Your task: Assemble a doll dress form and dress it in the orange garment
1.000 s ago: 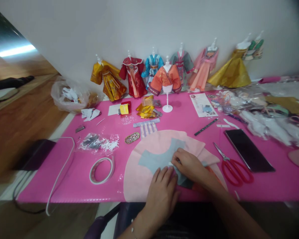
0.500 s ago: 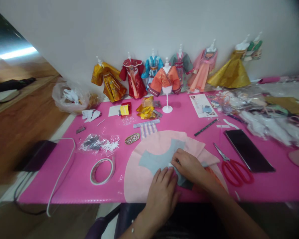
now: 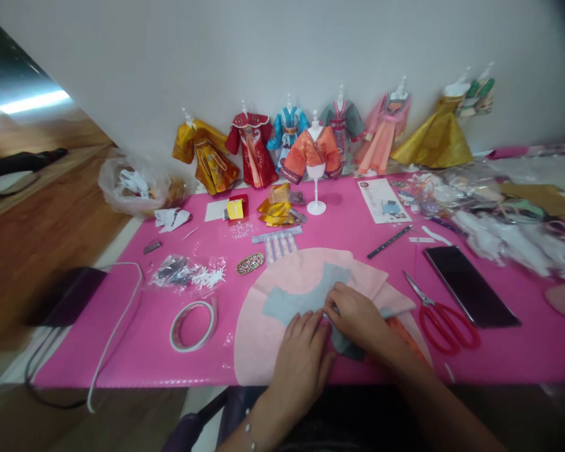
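Observation:
A grey-blue fabric piece [image 3: 306, 290] with a curved edge lies over a pale pink round of cloth [image 3: 258, 345] at the table's front. My left hand [image 3: 301, 358] rests palm down on the cloths, its fingers stretched forward and fingertips on the grey-blue piece. Just right of those fingertips, my right hand [image 3: 358, 317] is closed in a pinch low against the grey-blue fabric. What it pinches is hidden by the fingers. Orange fabric [image 3: 405, 336] shows beneath my right forearm.
Red-handled scissors [image 3: 442, 320] and a phone [image 3: 471, 285] lie to the right. A tape roll [image 3: 194, 325] sits left, near a bag of small white pieces [image 3: 188, 271]. Doll dresses on stands line the wall, with an orange top [image 3: 313, 150] in front.
My left fingers have shifted slightly up and left on the fabric. A small white bit seen between the hands is now mostly covered. My right hand has barely moved.

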`<state>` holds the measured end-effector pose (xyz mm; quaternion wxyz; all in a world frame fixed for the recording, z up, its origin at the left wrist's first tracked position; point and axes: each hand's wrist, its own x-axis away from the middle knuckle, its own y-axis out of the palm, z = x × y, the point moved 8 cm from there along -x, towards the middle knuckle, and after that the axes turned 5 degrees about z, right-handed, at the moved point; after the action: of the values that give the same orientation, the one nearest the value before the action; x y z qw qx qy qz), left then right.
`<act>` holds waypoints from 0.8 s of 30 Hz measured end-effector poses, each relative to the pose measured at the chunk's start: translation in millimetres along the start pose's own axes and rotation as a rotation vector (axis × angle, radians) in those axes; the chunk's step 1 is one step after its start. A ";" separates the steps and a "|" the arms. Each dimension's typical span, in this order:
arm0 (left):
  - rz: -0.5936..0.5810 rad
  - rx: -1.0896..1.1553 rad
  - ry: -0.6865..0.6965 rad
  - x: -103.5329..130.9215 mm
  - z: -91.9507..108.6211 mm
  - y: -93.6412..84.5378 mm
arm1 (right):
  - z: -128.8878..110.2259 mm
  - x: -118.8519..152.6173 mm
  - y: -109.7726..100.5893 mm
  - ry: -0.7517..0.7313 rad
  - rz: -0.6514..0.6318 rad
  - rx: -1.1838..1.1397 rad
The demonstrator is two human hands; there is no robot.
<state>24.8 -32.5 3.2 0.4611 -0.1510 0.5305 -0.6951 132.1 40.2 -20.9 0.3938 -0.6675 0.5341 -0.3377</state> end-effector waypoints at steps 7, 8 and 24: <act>-0.024 -0.071 0.016 0.5 -1.4 2.9 | 6.5 -2.5 -3.3 0.010 0.028 -0.122; -0.025 -0.072 0.012 -0.8 -1.2 1.6 | 8.3 -3.4 -4.9 0.014 0.032 -0.149; 0.062 -0.116 0.080 -7.2 -2.5 2.5 | 15.3 -6.2 -6.5 0.071 0.071 -0.281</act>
<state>28.0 -25.3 2.1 0.4513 -0.1332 0.5924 -0.6540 147.2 49.5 -22.4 0.2889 -0.6843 0.6132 -0.2688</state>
